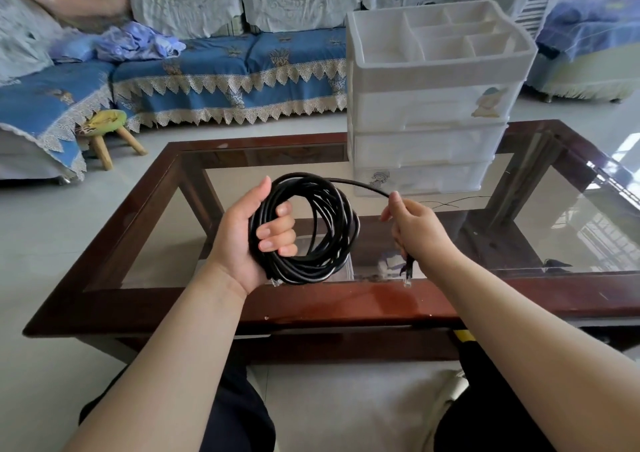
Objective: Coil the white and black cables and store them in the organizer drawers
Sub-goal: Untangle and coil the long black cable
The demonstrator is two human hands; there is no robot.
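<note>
A black cable (329, 230) is wound into a round coil of several loops, held over the near half of the glass table. My left hand (256, 233) grips the coil's left side, fingers curled through the loops. My right hand (414, 228) pinches the cable's free end, which arcs from the coil's top; a clear plug (408, 280) hangs below that hand. The white plastic organizer (433, 105) with three shut drawers and an open divided top tray stands on the table's far right. No white cable is in view.
The glass-topped table has a dark wooden frame (145, 216). A blue-covered sofa (225, 71) runs along the back, with a small wooden stool (107, 133) on the floor at the left. A thin dark wire (450, 203) lies on the glass beside the organizer.
</note>
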